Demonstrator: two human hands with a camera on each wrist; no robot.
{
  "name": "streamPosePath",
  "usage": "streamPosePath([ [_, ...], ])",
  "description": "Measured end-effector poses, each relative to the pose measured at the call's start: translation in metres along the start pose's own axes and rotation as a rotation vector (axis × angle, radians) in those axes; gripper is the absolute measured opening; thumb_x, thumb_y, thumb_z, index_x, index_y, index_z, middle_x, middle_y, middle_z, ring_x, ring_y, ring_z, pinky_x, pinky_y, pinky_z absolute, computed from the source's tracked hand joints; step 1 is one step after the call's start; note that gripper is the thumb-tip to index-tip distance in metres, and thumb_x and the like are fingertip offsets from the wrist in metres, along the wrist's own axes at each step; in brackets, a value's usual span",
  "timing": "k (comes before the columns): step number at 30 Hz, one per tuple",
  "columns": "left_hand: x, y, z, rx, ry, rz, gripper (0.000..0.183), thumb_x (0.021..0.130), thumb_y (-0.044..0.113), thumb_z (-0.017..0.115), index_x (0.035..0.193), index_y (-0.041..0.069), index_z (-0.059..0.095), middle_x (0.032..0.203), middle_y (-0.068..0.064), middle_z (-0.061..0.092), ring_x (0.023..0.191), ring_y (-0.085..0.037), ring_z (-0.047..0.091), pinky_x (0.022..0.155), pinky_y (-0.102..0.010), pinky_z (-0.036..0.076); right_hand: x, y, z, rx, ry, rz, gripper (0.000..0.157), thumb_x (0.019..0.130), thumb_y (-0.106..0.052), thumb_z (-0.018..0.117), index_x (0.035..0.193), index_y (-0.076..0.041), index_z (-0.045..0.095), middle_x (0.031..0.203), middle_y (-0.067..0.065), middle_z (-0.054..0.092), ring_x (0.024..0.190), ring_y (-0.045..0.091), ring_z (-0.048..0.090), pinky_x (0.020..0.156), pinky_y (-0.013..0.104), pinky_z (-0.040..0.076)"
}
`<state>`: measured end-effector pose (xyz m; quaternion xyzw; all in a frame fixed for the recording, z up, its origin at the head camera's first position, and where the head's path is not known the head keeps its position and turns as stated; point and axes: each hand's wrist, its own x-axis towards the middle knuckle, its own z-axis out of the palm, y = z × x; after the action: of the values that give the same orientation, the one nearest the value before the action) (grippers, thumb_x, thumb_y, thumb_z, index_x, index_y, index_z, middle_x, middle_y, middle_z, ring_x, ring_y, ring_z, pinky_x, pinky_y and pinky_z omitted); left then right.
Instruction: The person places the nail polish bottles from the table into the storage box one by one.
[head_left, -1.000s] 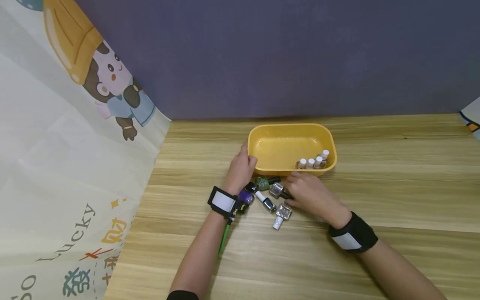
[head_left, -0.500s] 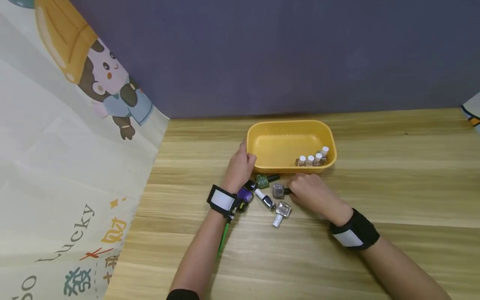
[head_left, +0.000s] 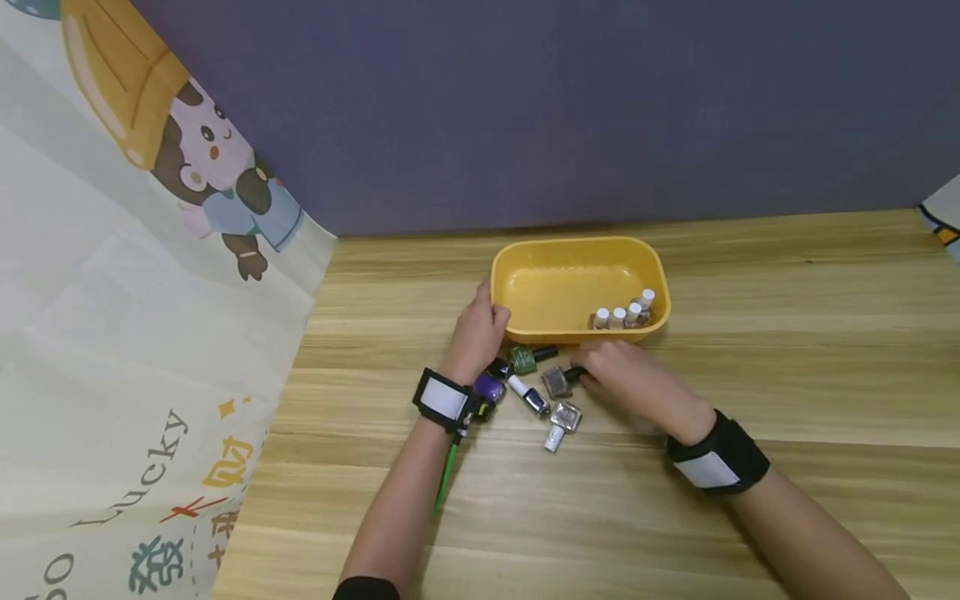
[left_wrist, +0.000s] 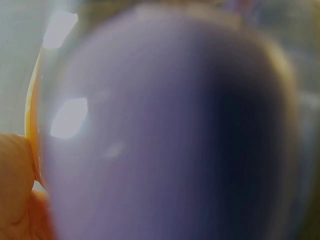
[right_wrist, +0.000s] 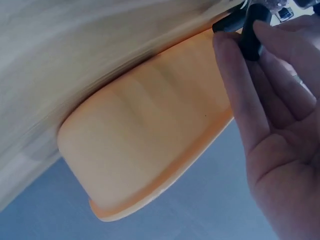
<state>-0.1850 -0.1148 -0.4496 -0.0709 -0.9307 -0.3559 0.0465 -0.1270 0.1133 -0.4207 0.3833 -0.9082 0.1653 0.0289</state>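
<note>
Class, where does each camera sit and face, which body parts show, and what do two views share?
Head: on the head, facing forward and down at the yellow tray; left hand, right hand, forearms show.
Left wrist: worn there, facing a blurred purple shape; left hand partly shows.
Right wrist: worn there, facing the tray's outside; the hand pinches a black cap.
Head and right wrist share tray, right hand.

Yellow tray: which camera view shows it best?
Head view. It shows the yellow tray from above, with its full outline and much of the inside. Right wrist shows only its outer side and part of the rim; left wrist, just a thin sliver beside a large blurred purple shape.
</note>
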Motion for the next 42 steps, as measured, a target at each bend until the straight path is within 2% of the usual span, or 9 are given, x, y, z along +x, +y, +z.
streamPosePath([
  [6,0.001,0.001,-0.001,-0.011,-0.008,-0.008,0.054,0.092,0.027,0.037,0.143,0.011,0.025,0.090,-0.004,0.054,0.070,-0.016,0.052,0.060,-0.028,0.042,0.001,0.003,-0.005,0.066,-0.010,-0.008,0.018,0.077,-0.004,0.062,0.094,-0.009,0.067,0.088,0.001,0.062,0.079,0.012,0.058,0.070,0.027,0.048],
  [14,0.000,0.001,-0.002,-0.012,-0.009,-0.003,0.054,0.093,0.027,0.037,0.143,0.011,0.026,0.088,-0.003,0.053,0.069,-0.016,0.052,0.059,-0.028,0.043,0.003,0.006,-0.008,0.117,0.061,-0.053,0.020,0.078,-0.007,0.063,0.097,-0.010,0.069,0.090,-0.002,0.063,0.082,0.009,0.058,0.071,0.023,0.047],
  [23,-0.001,0.000,0.000,-0.016,-0.003,-0.006,0.053,0.093,0.026,0.037,0.142,0.010,0.026,0.084,-0.004,0.052,0.064,-0.015,0.051,0.056,-0.027,0.042,0.002,0.006,-0.010,0.096,0.106,-0.059,0.019,0.079,-0.008,0.063,0.097,-0.011,0.069,0.095,-0.001,0.064,0.088,0.013,0.059,0.079,0.028,0.047],
  [35,-0.001,0.000,0.000,-0.016,-0.003,-0.007,0.054,0.092,0.026,0.036,0.142,0.010,0.026,0.082,-0.004,0.052,0.064,-0.015,0.050,0.055,-0.027,0.041,0.001,0.001,-0.016,0.088,0.229,-0.123,0.018,0.078,-0.008,0.064,0.095,-0.008,0.068,0.094,0.002,0.063,0.087,0.015,0.060,0.078,0.028,0.047],
  [42,0.000,-0.001,0.000,-0.012,-0.008,-0.016,0.054,0.093,0.027,0.036,0.143,0.010,0.026,0.082,-0.003,0.052,0.063,-0.015,0.051,0.054,-0.027,0.042,-0.001,-0.002,-0.021,0.058,0.285,-0.125,0.020,0.077,-0.010,0.065,0.097,-0.006,0.067,0.097,0.004,0.063,0.089,0.017,0.060,0.078,0.030,0.048],
])
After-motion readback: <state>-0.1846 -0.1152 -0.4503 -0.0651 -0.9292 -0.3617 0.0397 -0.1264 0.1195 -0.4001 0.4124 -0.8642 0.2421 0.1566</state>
